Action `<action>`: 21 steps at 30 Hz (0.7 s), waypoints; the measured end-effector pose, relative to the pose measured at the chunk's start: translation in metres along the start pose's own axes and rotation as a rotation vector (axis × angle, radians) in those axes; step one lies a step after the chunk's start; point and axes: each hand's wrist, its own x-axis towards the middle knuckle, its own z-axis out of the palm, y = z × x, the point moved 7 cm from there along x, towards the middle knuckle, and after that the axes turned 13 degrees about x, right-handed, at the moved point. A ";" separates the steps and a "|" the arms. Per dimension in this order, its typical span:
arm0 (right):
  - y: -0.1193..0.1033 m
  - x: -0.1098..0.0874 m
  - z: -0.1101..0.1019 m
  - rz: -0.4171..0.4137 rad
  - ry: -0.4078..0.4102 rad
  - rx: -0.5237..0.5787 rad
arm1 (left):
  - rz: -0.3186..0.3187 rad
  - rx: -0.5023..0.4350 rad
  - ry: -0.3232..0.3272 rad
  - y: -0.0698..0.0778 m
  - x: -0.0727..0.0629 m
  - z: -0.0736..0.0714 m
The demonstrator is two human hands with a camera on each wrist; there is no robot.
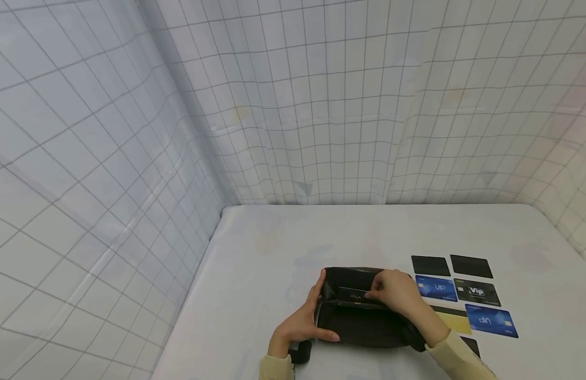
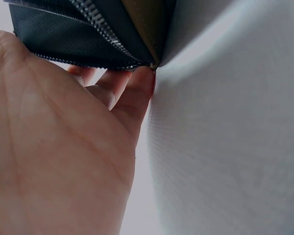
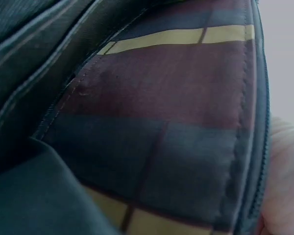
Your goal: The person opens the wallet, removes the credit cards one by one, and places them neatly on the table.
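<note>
A black zip wallet (image 1: 364, 324) lies opened on the table in the head view. My left hand (image 1: 299, 322) holds its left side, fingers along the edge and thumb at the near edge. In the left wrist view its fingertips touch the wallet's zipped edge (image 2: 112, 44). Over the wallet, my right hand (image 1: 399, 290) pinches a black card with "Vip" lettering (image 1: 352, 296), which sits partly inside the wallet; the fingertips hide its right end. The right wrist view shows the wallet's plaid lining (image 3: 161, 83) and slots, but not the card.
Right of the wallet, several cards lie in rows: black ones (image 1: 471, 266), blue VIP ones (image 1: 491, 320), a black Vip one (image 1: 477, 292) and a yellow one (image 1: 454, 321). My right forearm partly covers the nearest. White gridded curtains (image 1: 297, 105) surround the white table (image 1: 245, 264).
</note>
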 end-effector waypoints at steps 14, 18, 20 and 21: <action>-0.003 -0.002 -0.002 -0.031 0.004 0.009 | -0.011 -0.013 0.005 0.000 -0.001 0.000; -0.005 -0.003 -0.003 -0.045 -0.001 0.018 | -0.013 -0.002 0.006 0.000 -0.001 0.000; -0.005 -0.003 -0.003 -0.048 -0.002 0.019 | -0.015 -0.001 0.006 0.000 -0.001 0.000; -0.005 -0.003 -0.003 -0.051 -0.003 0.019 | -0.016 -0.002 0.007 0.000 -0.001 0.000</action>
